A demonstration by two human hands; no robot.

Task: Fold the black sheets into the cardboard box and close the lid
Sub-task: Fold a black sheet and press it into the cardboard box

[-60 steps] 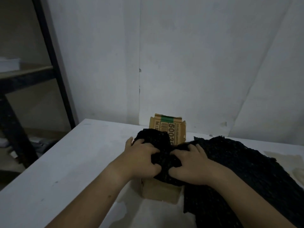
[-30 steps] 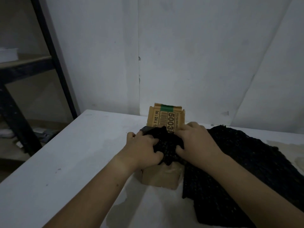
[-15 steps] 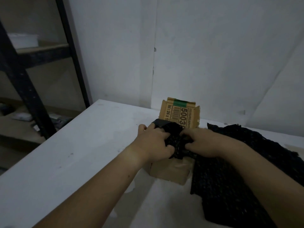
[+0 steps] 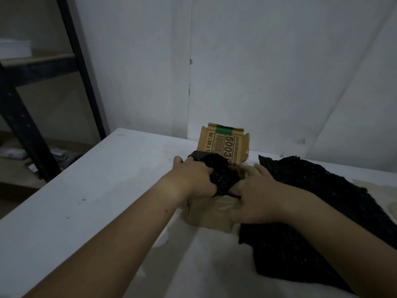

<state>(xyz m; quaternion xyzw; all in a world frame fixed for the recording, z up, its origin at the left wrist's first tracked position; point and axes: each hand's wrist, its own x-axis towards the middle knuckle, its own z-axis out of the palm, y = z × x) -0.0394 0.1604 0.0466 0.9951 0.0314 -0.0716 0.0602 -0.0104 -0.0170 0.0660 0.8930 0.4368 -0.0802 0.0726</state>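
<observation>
A small cardboard box (image 4: 209, 216) stands on the white table, its lid (image 4: 224, 143) upright at the back with a green stripe and a barcode. A bunched black sheet (image 4: 223, 175) fills the box's top. My left hand (image 4: 197, 179) grips and presses this sheet from the left. On the right side, my right hand (image 4: 255, 194) holds the sheet's edge at the box's front right corner. More black sheet (image 4: 311, 211) lies spread on the table to the right, partly under my right forearm.
The white table (image 4: 86, 201) meets a white wall right behind the box. A dark metal shelf frame (image 4: 25, 125) stands at the left, past the table's edge. A pale stained patch (image 4: 378, 190) shows on the table at the far right.
Both hands have pushed the bundled sheet lower into the box. My right hand slid from the top of the bundle to the box's front right corner. The view shifted right and down.
</observation>
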